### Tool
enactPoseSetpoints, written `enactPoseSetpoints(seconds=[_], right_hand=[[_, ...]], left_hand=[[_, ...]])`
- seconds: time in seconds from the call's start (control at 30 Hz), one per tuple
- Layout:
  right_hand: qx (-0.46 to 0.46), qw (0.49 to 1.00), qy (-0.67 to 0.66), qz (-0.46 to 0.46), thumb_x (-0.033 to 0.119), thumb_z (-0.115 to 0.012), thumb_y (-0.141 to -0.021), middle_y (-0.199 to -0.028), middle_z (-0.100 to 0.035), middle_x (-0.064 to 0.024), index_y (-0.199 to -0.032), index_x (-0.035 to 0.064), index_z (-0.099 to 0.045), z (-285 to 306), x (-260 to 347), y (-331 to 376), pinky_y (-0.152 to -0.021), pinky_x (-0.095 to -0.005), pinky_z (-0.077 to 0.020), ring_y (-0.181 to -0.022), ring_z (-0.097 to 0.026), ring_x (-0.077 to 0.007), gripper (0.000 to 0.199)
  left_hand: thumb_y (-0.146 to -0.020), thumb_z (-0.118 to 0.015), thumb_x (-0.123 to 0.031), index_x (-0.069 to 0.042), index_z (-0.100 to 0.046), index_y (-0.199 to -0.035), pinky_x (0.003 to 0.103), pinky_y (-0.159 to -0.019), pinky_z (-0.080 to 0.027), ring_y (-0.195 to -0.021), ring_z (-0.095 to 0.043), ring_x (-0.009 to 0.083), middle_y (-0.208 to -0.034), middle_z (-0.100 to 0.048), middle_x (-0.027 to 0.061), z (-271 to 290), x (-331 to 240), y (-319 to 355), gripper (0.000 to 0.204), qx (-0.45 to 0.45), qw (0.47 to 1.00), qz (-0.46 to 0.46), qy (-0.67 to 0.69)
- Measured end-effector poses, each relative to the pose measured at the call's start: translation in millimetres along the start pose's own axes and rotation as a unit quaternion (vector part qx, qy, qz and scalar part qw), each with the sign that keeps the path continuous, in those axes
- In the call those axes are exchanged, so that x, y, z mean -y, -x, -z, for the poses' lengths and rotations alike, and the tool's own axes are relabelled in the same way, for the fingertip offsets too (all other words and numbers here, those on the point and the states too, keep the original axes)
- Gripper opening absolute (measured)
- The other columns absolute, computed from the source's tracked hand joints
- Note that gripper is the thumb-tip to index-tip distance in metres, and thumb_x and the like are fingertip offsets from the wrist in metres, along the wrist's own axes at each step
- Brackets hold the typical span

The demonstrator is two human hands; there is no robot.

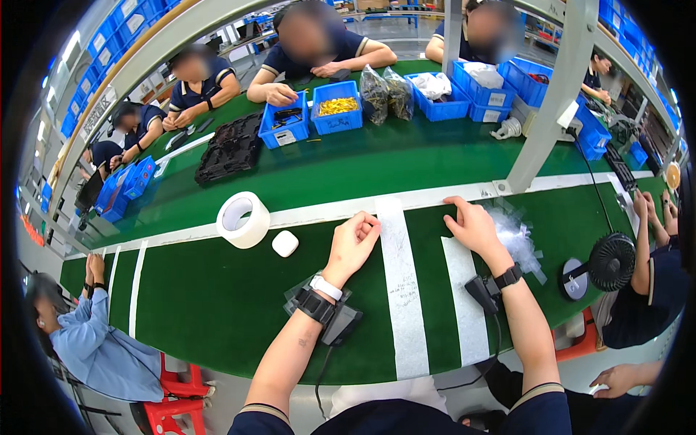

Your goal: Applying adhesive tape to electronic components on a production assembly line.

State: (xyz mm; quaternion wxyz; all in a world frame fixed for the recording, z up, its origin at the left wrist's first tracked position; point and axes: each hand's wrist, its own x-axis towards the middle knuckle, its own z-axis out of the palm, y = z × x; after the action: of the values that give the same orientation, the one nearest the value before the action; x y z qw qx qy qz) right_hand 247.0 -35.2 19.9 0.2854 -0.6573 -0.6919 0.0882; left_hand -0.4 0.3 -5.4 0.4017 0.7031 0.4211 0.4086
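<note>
My left hand [353, 245] rests on the green table mat [217, 290] with its fingers curled in, beside a white strip [401, 290] that runs toward the table edge. Nothing shows in its fingers. My right hand [473, 226] lies at the top of a second white strip [466, 304], thumb and forefinger apart, holding nothing. Right of it is a heap of clear plastic pieces [518, 239]. A wide roll of white tape [232, 221] and a small rounded white case [285, 243] are left of my left hand. Black straps with cabled devices are on both wrists.
A black fan [611, 261] stands on the right, near a co-worker's arm. A grey metal post [547, 109] rises from the white divider [319, 212]. Beyond it are blue bins [337, 119], a black moulded tray [228, 148] and several people. Red stools [177, 399] are at lower left.
</note>
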Motion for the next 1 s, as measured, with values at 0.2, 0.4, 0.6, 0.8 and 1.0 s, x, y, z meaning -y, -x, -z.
enactPoseSetpoints(seconds=[0.2, 0.4, 0.6, 0.8, 1.0], right_hand=[[-0.077, 0.991, -0.11, -0.015, 0.009, -0.058, -0.073, -0.049, -0.046, -0.0065, -0.097, 0.0071, -0.057, -3, -5, -3, -0.048, -0.0305, -0.0379, -0.044, -0.046, -0.0198, 0.024], [-0.086, 0.989, -0.116, -0.018, 0.009, -0.058, -0.072, -0.05, -0.047, -0.0065, -0.098, 0.0068, -0.056, -3, -6, -4, -0.049, -0.0315, -0.0388, -0.046, -0.048, -0.0197, 0.025], [-0.035, 0.998, -0.023, -0.045, 0.02, -0.059, -0.072, -0.058, -0.055, -0.0054, -0.112, 0.0115, -0.049, -8, -13, -1, -0.055, -0.0368, -0.0447, -0.059, -0.057, -0.0247, 0.042], [0.122, 0.984, -0.087, -0.091, 0.028, -0.06, -0.073, -0.071, -0.06, -0.0156, -0.13, 0.0064, -0.033, 16, 17, -44, -0.059, -0.0355, -0.0479, -0.06, -0.059, -0.0284, 0.066], [-0.052, 0.985, -0.162, 0.011, 0.022, -0.062, -0.071, -0.062, -0.058, -0.0138, -0.131, 0.0031, -0.032, 39, 56, -75, -0.057, -0.0333, -0.0481, -0.053, -0.057, -0.0275, 0.07]], left_hand=[[-0.081, -0.056, -0.005, 0.0, -0.055, -0.084, 0.018, -0.053, -0.038, -0.058, -0.047, 0.0033, -0.064, -0.053, -0.0014, 1, -1, 0, 0.005, 0.001, 1.0, 0.008, 0.007], [-0.081, -0.056, -0.005, -0.001, -0.055, -0.083, 0.018, -0.052, -0.038, -0.058, -0.047, 0.0034, -0.064, -0.052, -0.0016, 0, 0, -1, 0.005, 0.016, 1.0, 0.015, 0.015], [-0.081, -0.056, -0.005, -0.001, -0.055, -0.083, 0.018, -0.053, -0.038, -0.057, -0.046, 0.0034, -0.064, -0.052, -0.0018, -1, 4, -4, 0.005, 0.003, 0.999, 0.01, 0.032], [-0.079, -0.058, -0.006, -0.001, -0.055, -0.079, 0.018, -0.047, -0.035, -0.051, -0.04, 0.002, -0.057, -0.048, -0.0036, -2, 4, -4, 0.006, -0.011, 0.998, 0.014, 0.056], [-0.08, -0.058, -0.006, 0.0, -0.055, -0.081, 0.018, -0.048, -0.036, -0.052, -0.042, 0.0025, -0.059, -0.05, -0.0026, -1, 5, -4, 0.006, -0.026, 0.998, -0.03, 0.048]])
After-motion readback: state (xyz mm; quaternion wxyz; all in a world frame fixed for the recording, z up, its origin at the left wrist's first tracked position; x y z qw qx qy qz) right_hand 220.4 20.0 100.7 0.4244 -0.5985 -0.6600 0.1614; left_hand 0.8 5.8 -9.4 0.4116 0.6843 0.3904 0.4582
